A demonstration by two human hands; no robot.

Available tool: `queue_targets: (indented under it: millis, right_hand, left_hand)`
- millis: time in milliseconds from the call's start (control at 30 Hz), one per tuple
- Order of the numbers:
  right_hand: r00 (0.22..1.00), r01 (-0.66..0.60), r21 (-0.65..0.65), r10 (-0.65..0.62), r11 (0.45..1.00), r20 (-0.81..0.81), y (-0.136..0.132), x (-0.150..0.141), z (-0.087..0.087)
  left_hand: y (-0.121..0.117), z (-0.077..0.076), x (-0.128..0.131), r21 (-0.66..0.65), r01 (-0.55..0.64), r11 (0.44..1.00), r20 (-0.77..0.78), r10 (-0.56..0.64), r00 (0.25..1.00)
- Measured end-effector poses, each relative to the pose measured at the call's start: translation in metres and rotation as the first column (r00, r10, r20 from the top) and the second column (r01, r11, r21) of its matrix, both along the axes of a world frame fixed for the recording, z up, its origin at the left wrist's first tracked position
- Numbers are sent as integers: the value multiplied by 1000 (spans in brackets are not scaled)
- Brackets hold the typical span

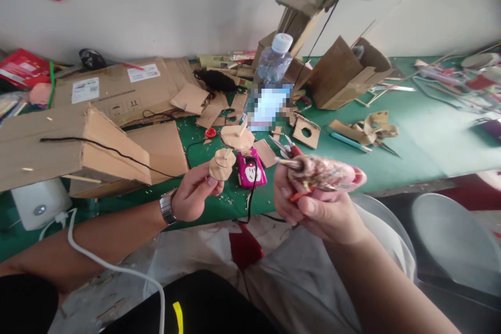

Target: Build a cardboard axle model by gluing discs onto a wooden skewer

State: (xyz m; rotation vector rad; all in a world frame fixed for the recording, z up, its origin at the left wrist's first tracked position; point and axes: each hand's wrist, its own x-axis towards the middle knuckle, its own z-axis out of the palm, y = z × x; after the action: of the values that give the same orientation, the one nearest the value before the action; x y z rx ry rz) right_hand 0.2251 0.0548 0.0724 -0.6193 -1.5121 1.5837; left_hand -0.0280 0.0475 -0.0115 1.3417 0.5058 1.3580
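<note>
My left hand (194,193), with a metal watch on the wrist, is closed on a small cardboard piece (230,151): two round discs joined by a thin wooden stick. My right hand (309,203) is wrapped round a pink, glue-spattered hot glue gun (324,173) with an orange trigger, its metal nozzle pointing left toward the discs, a short gap away. Both hands hover over the near edge of the green table (410,141). A small pink box (250,168) with a black cord lies on the table just behind them.
Cardboard boxes (78,141) and scraps crowd the left and back. A water bottle (274,62) stands at the middle back beside a tall cardboard structure (309,5). Red-handled pliers (289,147), a blue pen (350,142), a white adapter (39,203) with cable lie about.
</note>
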Motion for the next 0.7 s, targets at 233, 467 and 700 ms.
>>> queue_targets:
  millis: [233, 467, 700]
  right_hand:
    - [868, -356, -309, 189, 882, -459, -1, -1, 4]
    - [849, -428, -360, 231, 829, -476, -2, 4, 5]
    - [868, -396, -380, 205, 836, -452, -3, 2, 6]
  left_hand:
    - [-1, 2, 1, 21, 30, 999, 17, -30, 999]
    - [-2, 1, 1, -5, 5, 1000, 0, -5, 1000]
    - [-3, 1, 1, -13, -2, 1000, -6, 2, 1000]
